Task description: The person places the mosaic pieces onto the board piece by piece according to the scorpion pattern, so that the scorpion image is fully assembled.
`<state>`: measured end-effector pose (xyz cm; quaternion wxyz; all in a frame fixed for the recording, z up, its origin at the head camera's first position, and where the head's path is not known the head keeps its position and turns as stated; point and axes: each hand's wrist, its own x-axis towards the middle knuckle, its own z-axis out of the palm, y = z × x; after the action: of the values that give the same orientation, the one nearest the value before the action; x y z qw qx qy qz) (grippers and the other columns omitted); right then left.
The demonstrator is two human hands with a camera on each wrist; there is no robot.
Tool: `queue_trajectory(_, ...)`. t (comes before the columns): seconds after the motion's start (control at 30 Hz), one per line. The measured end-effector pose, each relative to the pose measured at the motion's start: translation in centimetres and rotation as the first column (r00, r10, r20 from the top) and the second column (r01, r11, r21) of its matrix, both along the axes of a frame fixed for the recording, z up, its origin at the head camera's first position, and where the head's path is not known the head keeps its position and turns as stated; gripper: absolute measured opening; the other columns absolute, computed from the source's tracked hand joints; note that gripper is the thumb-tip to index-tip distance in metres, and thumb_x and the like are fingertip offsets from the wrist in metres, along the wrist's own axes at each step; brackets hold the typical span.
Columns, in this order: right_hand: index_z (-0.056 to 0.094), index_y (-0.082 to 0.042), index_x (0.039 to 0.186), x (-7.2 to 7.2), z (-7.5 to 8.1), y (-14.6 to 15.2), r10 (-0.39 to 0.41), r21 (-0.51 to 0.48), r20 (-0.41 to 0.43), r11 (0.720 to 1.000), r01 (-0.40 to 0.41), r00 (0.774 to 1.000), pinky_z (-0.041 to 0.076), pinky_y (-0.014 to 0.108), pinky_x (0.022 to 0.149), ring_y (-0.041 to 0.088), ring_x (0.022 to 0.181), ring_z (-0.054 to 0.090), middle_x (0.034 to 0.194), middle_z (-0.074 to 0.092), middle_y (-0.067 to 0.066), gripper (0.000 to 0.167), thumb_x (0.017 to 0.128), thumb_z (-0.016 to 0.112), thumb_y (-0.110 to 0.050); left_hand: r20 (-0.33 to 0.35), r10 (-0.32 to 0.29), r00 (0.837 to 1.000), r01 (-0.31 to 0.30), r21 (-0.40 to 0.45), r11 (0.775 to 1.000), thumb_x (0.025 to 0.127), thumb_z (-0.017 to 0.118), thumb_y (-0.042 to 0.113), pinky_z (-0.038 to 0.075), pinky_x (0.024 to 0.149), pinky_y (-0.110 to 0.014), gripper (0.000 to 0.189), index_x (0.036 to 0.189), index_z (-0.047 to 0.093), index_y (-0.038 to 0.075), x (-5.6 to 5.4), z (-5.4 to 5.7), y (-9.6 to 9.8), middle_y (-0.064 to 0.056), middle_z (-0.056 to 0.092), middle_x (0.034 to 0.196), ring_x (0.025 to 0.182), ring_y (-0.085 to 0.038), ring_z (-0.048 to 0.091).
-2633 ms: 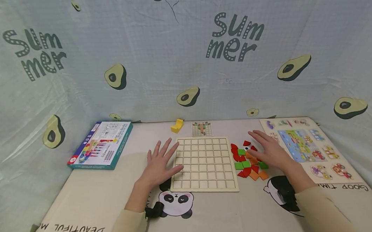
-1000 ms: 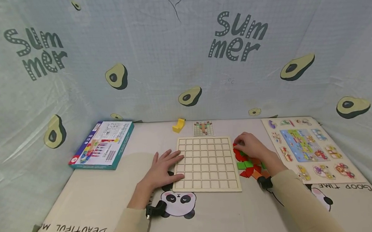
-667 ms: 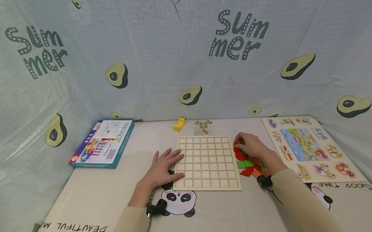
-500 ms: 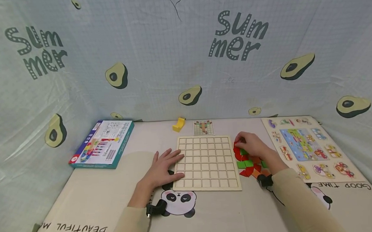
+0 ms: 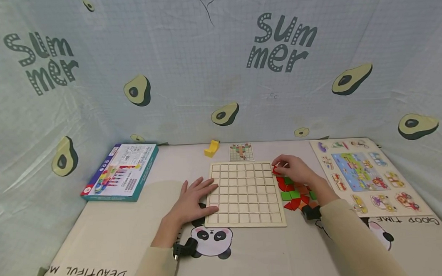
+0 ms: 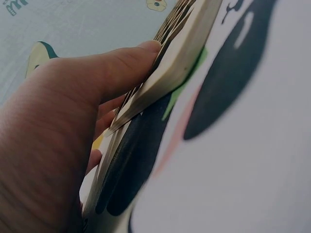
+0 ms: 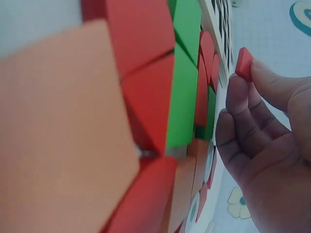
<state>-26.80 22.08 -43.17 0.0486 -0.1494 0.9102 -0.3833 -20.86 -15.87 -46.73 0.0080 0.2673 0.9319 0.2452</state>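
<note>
My right hand pinches a small flat red tile between thumb and fingertips, beside the far right corner of the wooden grid board. Its other fingers are bent beneath, as the right wrist view shows. Below that hand lie loose red, green and orange tiles, partly hidden by the hand and wrist. My left hand rests along the board's left edge, fingers spread, the thumb lying on the rim. The board's squares hold no tiles.
A small pattern card and a yellow curved block lie behind the board. On the left is a blue-and-white box; on the right, a wooden picture puzzle. A patterned cloth wall closes off the back.
My right hand came in over the tiles, took hold of a red one and has moved it slightly up-left toward the board's corner. My left hand settled onto the board's left edge.
</note>
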Motion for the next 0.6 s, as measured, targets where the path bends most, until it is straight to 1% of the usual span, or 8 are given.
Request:
queue_trajectory(0.13, 0.065, -0.002, 0.107, -0.1, -0.1, -0.6, -0.005, -0.018, 0.017, 1.0, 0.006, 1.0, 0.05, 0.035, 0.074, 0.026, 0.086, 0.06, 0.092, 0.063, 0.008, 0.012, 0.098, 0.066, -0.01, 0.0, 0.001, 1.0, -0.001, -0.002, 1.0, 0.087, 0.066, 0.059, 0.0, 0.115, -0.066, 0.076, 0.149, 0.054, 0.018, 0.0, -0.1, 0.0, -0.002, 0.039, 0.159, 0.151, -0.033, 0.021)
queue_trajectory(0.27, 0.063, -0.002, 0.104, -0.4, -0.3, -1.0, -0.02, -0.018, 0.043, 1.0, 0.021, 0.999, 0.05, 0.035, 0.072, 0.023, 0.08, 0.058, 0.089, 0.065, 0.007, 0.013, 0.097, 0.069, -0.013, -0.002, 0.001, 1.0, -0.001, -0.004, 1.0, 0.087, 0.066, 0.059, 0.0, 0.115, -0.066, 0.075, 0.149, 0.053, 0.018, 0.0, -0.2, 0.0, -0.002, 0.039, 0.159, 0.151, -0.033, 0.021)
queue_trajectory(0.43, 0.065, -0.003, 0.101, -0.7, -0.6, -1.4, -0.061, 0.03, 0.071, 0.998, 0.059, 0.996, 0.048, 0.034, 0.073, 0.024, 0.081, 0.055, 0.089, 0.064, 0.007, 0.017, 0.096, 0.071, -0.019, -0.011, -0.003, 1.0, 0.004, 0.002, 1.0, 0.087, 0.067, 0.057, 0.001, 0.115, -0.067, 0.074, 0.148, 0.054, 0.017, 0.0, -0.2, 0.0, -0.003, 0.041, 0.158, 0.15, -0.034, 0.022)
queue_trajectory(0.6, 0.067, -0.004, 0.101, -0.8, -0.7, -1.4, -0.066, 0.067, 0.081, 0.996, 0.061, 0.995, 0.048, 0.035, 0.076, 0.024, 0.083, 0.055, 0.09, 0.063, 0.006, 0.017, 0.096, 0.071, -0.02, -0.01, -0.004, 1.0, 0.004, 0.005, 1.0, 0.087, 0.066, 0.057, 0.001, 0.115, -0.068, 0.074, 0.148, 0.055, 0.017, 0.0, 0.0, 0.0, -0.004, 0.041, 0.158, 0.15, -0.034, 0.022)
